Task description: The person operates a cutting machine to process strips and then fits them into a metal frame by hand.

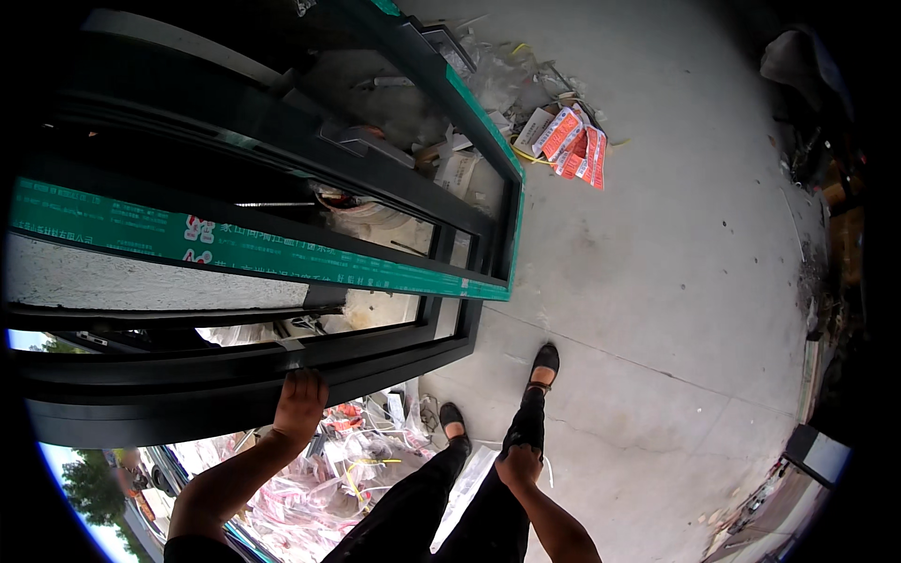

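Observation:
Several dark window frames (404, 360) stand upright side by side at the left. The nearest one is plain dark grey, and my left hand (302, 405) is closed over its top edge, fingers on the far side. Just beyond it stands a frame covered with green printed protective film (366, 267). My right hand (519, 466) hangs in front of my thigh, its fingers curled closed. Whether anything is inside that hand is hidden.
Crumpled clear plastic wrap (291, 493) is heaped on the floor below the frames. Red-and-white printed sheets (577, 145) and scraps lie beyond the frames' far corner. Grey concrete floor (657, 281) extends to the right, with dark clutter (826, 178) along its right edge.

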The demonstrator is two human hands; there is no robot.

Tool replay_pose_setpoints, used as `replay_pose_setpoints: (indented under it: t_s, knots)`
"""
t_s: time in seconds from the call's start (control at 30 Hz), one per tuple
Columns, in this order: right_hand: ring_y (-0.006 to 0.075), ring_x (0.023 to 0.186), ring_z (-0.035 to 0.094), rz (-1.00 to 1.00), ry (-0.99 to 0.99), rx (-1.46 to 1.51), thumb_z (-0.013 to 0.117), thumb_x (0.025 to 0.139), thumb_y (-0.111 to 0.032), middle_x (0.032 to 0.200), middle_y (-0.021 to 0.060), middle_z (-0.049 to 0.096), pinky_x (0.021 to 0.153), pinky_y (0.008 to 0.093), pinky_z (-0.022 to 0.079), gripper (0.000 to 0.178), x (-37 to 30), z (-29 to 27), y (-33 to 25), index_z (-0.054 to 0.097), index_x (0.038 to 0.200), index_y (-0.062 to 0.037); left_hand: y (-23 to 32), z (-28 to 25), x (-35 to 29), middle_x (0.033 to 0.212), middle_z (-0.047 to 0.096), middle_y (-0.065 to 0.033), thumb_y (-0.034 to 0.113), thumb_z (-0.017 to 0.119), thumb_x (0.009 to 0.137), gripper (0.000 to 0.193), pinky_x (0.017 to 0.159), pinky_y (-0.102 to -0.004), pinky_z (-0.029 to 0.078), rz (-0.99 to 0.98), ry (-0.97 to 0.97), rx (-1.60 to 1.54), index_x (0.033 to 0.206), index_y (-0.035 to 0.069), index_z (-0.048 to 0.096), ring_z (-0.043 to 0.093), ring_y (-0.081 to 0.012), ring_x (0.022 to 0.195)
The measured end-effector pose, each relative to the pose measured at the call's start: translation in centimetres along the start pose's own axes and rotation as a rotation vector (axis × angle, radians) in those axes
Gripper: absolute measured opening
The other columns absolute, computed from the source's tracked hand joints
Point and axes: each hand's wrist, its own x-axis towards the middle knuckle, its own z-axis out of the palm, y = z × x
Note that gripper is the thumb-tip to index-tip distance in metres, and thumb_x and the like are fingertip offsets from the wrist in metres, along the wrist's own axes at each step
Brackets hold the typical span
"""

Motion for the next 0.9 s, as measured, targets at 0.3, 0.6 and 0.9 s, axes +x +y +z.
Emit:
replay_pose_setpoints:
  t_s: [0.3, 0.6, 0.9]
  knots:
    - [0.0332, 0.088, 0.068, -0.168, 0.196, 0.381, 0.07, 0.081, -0.034, 0.091, 0.0171, 0.07, 0.078, 0.0444, 0.053, 0.029, 4.2, -9.5, 1.4, 0.07, 0.092, -0.0062, 0.4, -2.0, 1.7, 0.115, 0.057, -0.0177, 0.023, 0.06, 0.076, 0.053, 0.105, -0.0448, 0.037, -0.055, -0.031, -0.049, 0.122, -0.004, 0.055, 0.053, -0.0319, 0.113]
    - [0.035, 0.11, 0.056, -0.544, 0.019, 0.06, 0.078, 0.076, -0.04, 0.115, 0.015, 0.061, 0.091, 0.0453, 0.047, 0.051, 2.9, -23.6, 1.9, 0.063, 0.112, -0.0078, 12.0, -9.7, -1.6, 0.107, 0.062, -0.0146, 0.05, 0.074, 0.074, 0.054, 0.095, -0.0516, 0.045, -0.234, -0.671, -1.202, 0.102, 0.006, 0.058, 0.059, -0.0345, 0.111]
    - [0.0285, 0.093, 0.058, -0.845, -0.261, -0.234, 0.071, 0.085, -0.023, 0.096, 0.009, 0.062, 0.073, 0.0412, 0.049, 0.017, 11.0, -38.7, 5.7, 0.063, 0.09, -0.0085, 24.0, -22.5, 3.7, 0.116, 0.065, -0.0154, 0.025, 0.063, 0.089, 0.044, 0.094, -0.0462, 0.051, -0.937, -1.474, -2.221, 0.129, 0.007, 0.057, 0.061, -0.0321, 0.11]
